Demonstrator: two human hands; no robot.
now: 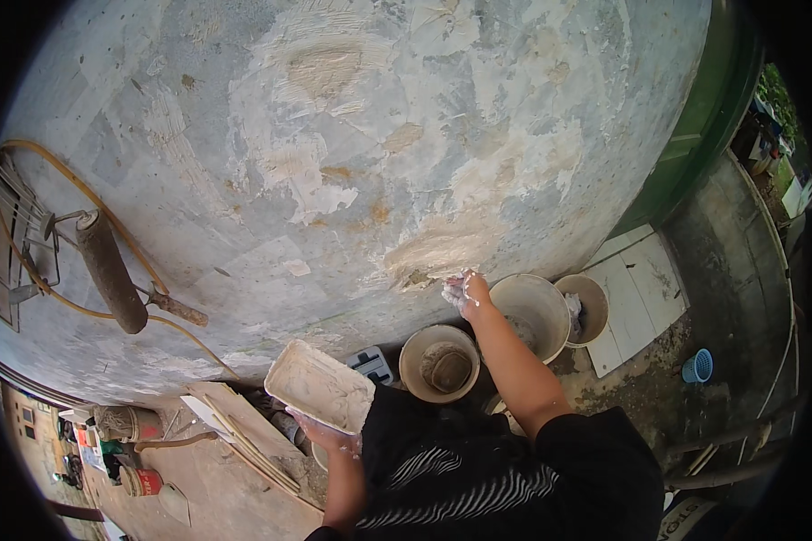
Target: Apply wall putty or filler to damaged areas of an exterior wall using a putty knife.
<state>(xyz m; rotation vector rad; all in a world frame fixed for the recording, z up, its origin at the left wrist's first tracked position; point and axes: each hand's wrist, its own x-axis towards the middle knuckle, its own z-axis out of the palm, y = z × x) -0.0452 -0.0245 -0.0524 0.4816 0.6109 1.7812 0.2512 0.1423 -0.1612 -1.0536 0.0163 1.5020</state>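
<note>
My left hand [332,439] supports a rectangular tub [312,411] from its near side, fingers hidden beneath. Pale, creamy filler coats the tub's inside. At the wall [271,207], my right hand [465,294] reaches low, with white filler smeared over its curled fingers. Whatever those fingers grip is too small or too hidden to name. Just above and left of them lies a fresh beige patch of filler [442,248] with a darker hollow [415,279] at its lower edge.
Below my right arm stand a bucket with a smaller pot inside [412,386], a large pale bucket [541,290] and another bucket [597,335]. A paint roller [110,270] and a yellow hose [90,194] hang at left. A blue basket [697,366] sits on the right-hand floor.
</note>
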